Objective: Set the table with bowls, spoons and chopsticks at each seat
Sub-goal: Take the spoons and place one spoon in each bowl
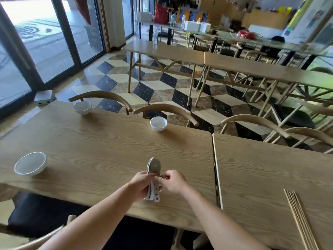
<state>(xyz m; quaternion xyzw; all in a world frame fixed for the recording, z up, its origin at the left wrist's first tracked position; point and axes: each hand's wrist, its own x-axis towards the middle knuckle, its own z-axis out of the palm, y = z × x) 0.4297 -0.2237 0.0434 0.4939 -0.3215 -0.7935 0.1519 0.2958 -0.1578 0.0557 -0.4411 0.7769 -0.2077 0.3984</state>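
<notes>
Three white bowls stand on the wooden table (100,145): one at the far left (82,107), one at the far middle (158,123), one at the near left (30,163). My left hand (142,184) grips a stack of white spoons (153,175) by their handles above the table's near edge. My right hand (173,182) pinches the top spoon's handle from the right. A bundle of wooden chopsticks (301,221) lies on the adjoining table (270,177) at the right.
Curved-back wooden chairs (167,109) line the far side of both tables, and another chair (41,239) is at my near left. More tables stand beyond on the chequered floor. Glass doors are on the left. A person in red sits far back.
</notes>
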